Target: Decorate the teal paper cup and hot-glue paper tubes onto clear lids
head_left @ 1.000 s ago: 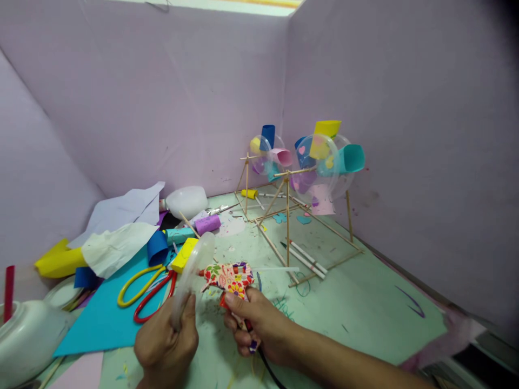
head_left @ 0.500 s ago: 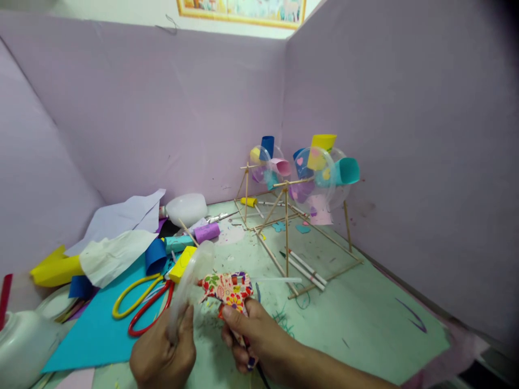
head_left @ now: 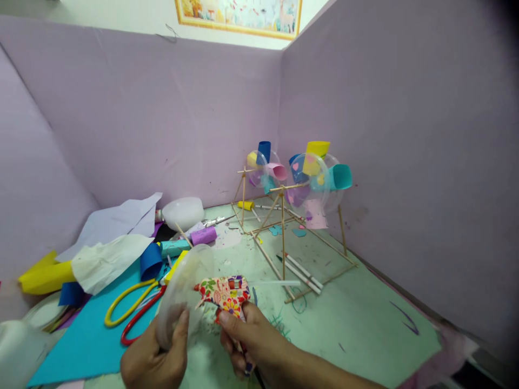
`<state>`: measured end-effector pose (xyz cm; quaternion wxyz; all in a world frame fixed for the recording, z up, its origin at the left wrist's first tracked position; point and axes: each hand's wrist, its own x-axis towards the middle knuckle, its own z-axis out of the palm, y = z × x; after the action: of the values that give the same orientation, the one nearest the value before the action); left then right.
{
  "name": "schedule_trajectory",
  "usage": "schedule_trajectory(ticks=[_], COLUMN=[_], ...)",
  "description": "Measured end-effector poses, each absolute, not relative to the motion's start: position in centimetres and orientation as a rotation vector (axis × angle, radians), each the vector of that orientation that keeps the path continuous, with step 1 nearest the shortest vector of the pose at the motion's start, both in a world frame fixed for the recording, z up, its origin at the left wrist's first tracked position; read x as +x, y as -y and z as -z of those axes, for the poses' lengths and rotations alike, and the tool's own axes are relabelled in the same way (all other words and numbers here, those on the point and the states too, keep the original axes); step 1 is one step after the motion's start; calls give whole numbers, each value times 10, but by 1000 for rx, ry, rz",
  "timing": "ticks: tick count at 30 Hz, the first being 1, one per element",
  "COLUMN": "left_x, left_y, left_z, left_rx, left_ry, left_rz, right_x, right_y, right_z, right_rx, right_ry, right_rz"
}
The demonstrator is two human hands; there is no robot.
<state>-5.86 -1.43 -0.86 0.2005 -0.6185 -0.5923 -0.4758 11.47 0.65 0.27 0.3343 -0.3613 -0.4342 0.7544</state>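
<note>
My left hand (head_left: 158,351) grips a round, clear plastic lid (head_left: 184,297) by its lower edge and holds it tilted on edge. A yellow paper piece (head_left: 175,268) shows at the lid's far side; whether it is attached to the lid I cannot tell. In my right hand (head_left: 251,337) is a flower-patterned hot glue gun (head_left: 225,294), its orange-red nozzle pointing left at the lid. A clear glue stick (head_left: 275,283) sticks out of the gun's back. The nozzle is close to the lid; contact cannot be made out.
Scissors (head_left: 132,308) with yellow and red handles lie on a blue sheet (head_left: 85,346) at left. Paper scraps, a purple paper roll (head_left: 204,235) and a white bottle (head_left: 183,212) sit behind. Two stick-framed wheels with coloured paper cups (head_left: 340,177) stand at the back right, near white markers (head_left: 302,273).
The lid has turned so more of its face shows, and my left hand has shifted slightly left and down. The glue gun stays beside it in my right hand. The view has tilted slightly.
</note>
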Motion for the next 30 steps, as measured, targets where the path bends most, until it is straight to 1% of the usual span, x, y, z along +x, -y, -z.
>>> schedule_trajectory(ticks=[4,11,17,21,27,30], left_x=[-62,-63,-67,-61,-48,-45], left_y=[10,9,5,3,3,4], left_z=[5,2,6,-1,-24,-32], left_rx=[-1800,-1762,-1633,-1459,-1307,-1300], left_ry=[1689,1754,2160,2457,2646,2653], left_rz=[1447,1498,1737,1914,2138,2205], right_x=[113,115,114,112,117,119], right_y=[-7,-9,-12,-12,-11,-12], right_z=[-1,-3,1,1,-10,-11], right_rx=[-946,-903,-846,-848,-959,-986], right_ry=[1172,1305,1277,1276,1339,1383], right_rz=[-1937,-1858,-1834,-1826,-1713,-1686])
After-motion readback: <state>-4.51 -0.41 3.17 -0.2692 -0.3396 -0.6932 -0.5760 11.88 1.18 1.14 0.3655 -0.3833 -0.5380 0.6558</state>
